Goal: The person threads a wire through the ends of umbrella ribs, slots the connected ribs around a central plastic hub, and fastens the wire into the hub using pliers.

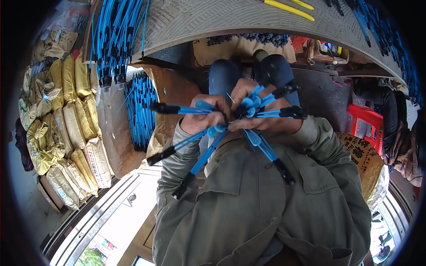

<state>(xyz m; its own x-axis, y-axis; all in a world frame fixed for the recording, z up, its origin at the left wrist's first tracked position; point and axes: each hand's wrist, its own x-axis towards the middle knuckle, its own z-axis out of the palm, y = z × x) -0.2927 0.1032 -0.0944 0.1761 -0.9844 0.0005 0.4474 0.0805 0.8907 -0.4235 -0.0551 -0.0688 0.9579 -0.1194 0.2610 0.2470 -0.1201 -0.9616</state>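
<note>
In front of my torso, both hands are closed around slender blue plastic rods with black ends. My left hand (195,122) pinches some of the blue rods (206,156), which fan out to the left and down toward my jacket. Pressed close beside it, my right hand (286,125) grips more blue rods (266,152) that spread rightward and down. Pale blue rounded tabs (252,138) show near the fingers where the rods come together. A thin light strand sticks up between the hands. The fingertips partly hide how the rods join.
A grey curved tabletop (199,20) lies ahead, with yellow-handled pliers (290,9) and bundles of blue rods (117,35). A carton of blue rods (141,111) stands at left, near stacked yellowish sacks (71,119). A red plastic stool (366,126) is at right.
</note>
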